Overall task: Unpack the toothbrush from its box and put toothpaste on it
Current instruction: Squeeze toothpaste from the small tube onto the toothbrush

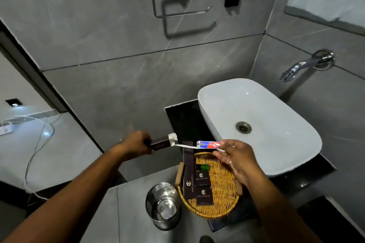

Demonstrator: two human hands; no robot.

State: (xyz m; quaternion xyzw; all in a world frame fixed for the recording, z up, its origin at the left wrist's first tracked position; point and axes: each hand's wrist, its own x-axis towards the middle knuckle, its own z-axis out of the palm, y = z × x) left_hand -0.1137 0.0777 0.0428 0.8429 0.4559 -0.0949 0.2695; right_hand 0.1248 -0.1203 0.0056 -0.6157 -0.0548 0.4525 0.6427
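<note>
My left hand (136, 142) grips a dark brown toothbrush box (161, 143) with its white end flap open toward the right. A white toothbrush (185, 146) sticks out of that open end. My right hand (235, 154) pinches the far end of the toothbrush together with a small red, white and blue toothpaste tube (209, 144). Both are held in the air above the wicker tray (223, 203), left of the sink.
The wicker tray holds several dark boxes (204, 196) and a small green bottle (204, 167). A white basin (276, 154) with a drain sits right, under a wall tap (302, 66). A steel bin (163, 206) stands below. Cables (37, 144) lie on the left counter.
</note>
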